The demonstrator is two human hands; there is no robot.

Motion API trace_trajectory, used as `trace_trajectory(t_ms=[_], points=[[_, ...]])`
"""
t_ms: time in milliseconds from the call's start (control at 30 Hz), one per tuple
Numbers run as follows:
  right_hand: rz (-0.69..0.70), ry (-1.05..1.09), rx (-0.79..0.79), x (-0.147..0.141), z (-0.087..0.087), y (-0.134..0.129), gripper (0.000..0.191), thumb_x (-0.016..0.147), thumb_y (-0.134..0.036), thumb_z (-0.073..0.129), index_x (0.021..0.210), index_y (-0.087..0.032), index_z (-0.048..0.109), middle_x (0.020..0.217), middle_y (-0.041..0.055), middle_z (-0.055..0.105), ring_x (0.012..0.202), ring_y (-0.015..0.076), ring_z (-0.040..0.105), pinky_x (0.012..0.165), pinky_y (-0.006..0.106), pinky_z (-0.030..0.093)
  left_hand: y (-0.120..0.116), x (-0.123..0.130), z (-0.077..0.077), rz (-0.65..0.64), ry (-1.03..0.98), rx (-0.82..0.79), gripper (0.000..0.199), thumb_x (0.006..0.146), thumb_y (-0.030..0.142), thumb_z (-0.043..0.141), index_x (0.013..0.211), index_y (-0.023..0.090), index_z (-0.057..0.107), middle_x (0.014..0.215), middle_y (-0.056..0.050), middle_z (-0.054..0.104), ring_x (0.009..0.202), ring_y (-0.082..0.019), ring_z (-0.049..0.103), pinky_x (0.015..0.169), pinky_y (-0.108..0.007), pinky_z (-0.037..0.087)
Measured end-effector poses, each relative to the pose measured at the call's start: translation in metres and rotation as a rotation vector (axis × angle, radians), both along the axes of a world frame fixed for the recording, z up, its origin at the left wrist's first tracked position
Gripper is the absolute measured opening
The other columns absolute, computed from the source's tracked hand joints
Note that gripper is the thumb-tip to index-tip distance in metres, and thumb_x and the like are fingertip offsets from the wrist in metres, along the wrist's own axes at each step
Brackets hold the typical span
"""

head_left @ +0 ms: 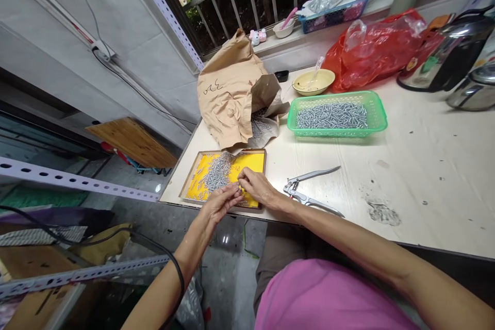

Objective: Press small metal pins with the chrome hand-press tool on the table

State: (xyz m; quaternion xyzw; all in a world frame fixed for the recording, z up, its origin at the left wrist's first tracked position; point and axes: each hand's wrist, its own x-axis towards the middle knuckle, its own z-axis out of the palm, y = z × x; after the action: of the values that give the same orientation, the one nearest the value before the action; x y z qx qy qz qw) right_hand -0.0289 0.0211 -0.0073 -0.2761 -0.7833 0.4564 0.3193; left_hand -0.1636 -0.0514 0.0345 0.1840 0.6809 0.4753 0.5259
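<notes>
Over the front right part of a shallow tray (264, 170) with a yellow bottom, my two hands meet at the fingertips. My left hand (222, 202) is closed in a pinch, palm turned up. My right hand (257, 185) pinches right beside it, palm down. What lies between the fingers is too small to make out. A pile of small silvery metal pieces (217, 172) spreads over the tray's left and middle. Right of my hands, spring-handled pliers (305, 199) lie on the table with handles apart.
Behind the tray, a brown paper bag (228, 98) lies with its mouth showing more metal pieces. A green plastic basket (332, 133) holds many similar pieces. Farther back are a yellow bowl (314, 82), a red plastic bag (367, 54) and a kettle (450, 51).
</notes>
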Motion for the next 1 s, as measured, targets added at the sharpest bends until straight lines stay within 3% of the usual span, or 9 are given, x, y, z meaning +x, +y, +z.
trace_trajectory(t_ms=[133,267,367,500,700,800,1000], points=[[0.052,-0.21,0.224,0.031,0.02,0.012,0.023,0.096,-0.023,0.041,0.087,-0.015,0.06,0.09,0.0064,0.058,0.086,0.0145,0.054,0.076,0.025,0.04,0.0,0.007,0.001,-0.018,0.17,0.035,0.033,0.063,0.023,0.081,0.089,0.01,0.064,0.065,0.0,0.065,0.055,-0.008,0.062,0.058,-0.022,0.057],[-0.02,-0.342,0.331,0.096,0.034,0.011,0.029,0.098,-0.025,0.035,0.097,-0.016,0.063,0.088,0.0063,0.058,0.082,0.0148,0.055,0.074,0.025,0.04,0.003,0.039,0.002,-0.161,0.224,0.094,0.039,0.06,0.031,0.081,0.089,0.01,0.065,0.071,-0.002,0.067,0.057,-0.01,0.063,0.057,-0.023,0.055],[-0.028,-0.485,0.318,0.149,0.032,-0.004,0.024,0.096,-0.026,0.042,0.102,-0.017,0.062,0.091,0.0072,0.058,0.082,0.0161,0.056,0.073,0.026,0.041,0.013,0.072,0.001,-0.3,0.206,0.069,0.037,0.062,0.035,0.079,0.087,0.01,0.066,0.072,-0.003,0.068,0.055,-0.009,0.061,0.054,-0.022,0.053],[-0.053,-0.686,0.298,0.198,0.014,-0.026,0.018,0.091,-0.025,0.051,0.103,-0.015,0.061,0.097,0.0087,0.056,0.08,0.0169,0.055,0.069,0.027,0.04,0.026,0.106,-0.007,-0.451,0.214,-0.006,0.032,0.064,0.034,0.077,0.083,0.01,0.066,0.072,-0.005,0.067,0.052,-0.008,0.058,0.045,-0.019,0.048],[-0.135,-0.776,0.304,0.217,-0.016,-0.029,0.018,0.094,-0.021,0.045,0.09,-0.016,0.061,0.088,0.0056,0.058,0.074,0.0155,0.053,0.063,0.027,0.033,0.032,0.115,-0.027,-0.513,0.342,-0.123,0.032,0.063,0.037,0.075,0.076,0.01,0.066,0.052,0.004,0.054,0.036,-0.004,0.039,0.032,-0.016,0.027],[-0.151,-0.772,0.351,0.218,-0.022,-0.026,0.016,0.094,-0.022,0.047,0.089,-0.016,0.061,0.087,0.0048,0.059,0.074,0.0154,0.052,0.062,0.028,0.03,0.031,0.115,-0.035,-0.523,0.25,-0.169,0.04,0.057,0.044,0.079,0.07,0.009,0.064,0.043,0.008,0.044,0.032,-0.002,0.029,0.032,-0.017,0.02],[-0.178,-0.711,0.389,0.22,-0.029,-0.026,0.013,0.092,-0.021,0.049,0.085,-0.017,0.059,0.085,0.0035,0.058,0.07,0.014,0.049,0.061,0.029,0.027,0.032,0.118,-0.041,-0.501,0.122,-0.249,0.048,0.046,0.049,0.083,0.061,0.012,0.058,0.038,0.009,0.039,0.032,-0.002,0.027,0.034,-0.018,0.015]])
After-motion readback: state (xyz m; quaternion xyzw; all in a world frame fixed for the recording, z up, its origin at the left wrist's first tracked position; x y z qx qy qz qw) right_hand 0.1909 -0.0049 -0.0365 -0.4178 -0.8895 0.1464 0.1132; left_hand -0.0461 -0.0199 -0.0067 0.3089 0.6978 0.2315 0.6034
